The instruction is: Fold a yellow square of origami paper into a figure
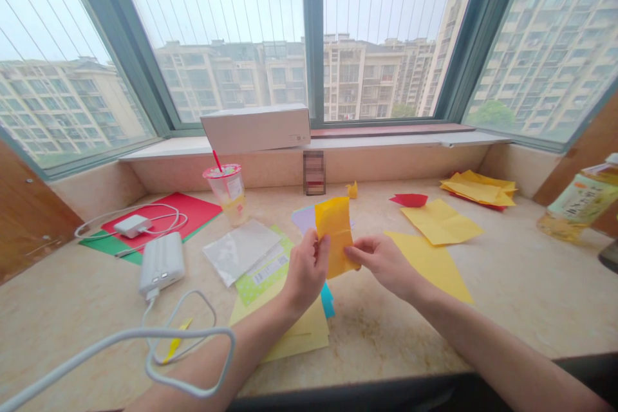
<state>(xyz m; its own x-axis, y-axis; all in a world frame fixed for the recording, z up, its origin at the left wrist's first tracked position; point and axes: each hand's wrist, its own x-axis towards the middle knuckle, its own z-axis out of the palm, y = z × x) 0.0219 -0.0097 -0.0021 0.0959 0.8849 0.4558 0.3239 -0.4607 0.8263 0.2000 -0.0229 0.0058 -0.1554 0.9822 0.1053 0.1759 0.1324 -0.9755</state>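
The held paper point(335, 225) is between the cup point(230, 194) and the bottle point(579, 201), the box point(255, 131) behind on the sill point(381, 140).

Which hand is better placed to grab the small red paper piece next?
Probably your right hand: it's nearer the red piece, while your left hand is farther left; both hold the raised yellow paper.

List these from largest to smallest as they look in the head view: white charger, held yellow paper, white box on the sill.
1. White box
2. Held yellow paper, partly covered by fingers
3. White charger
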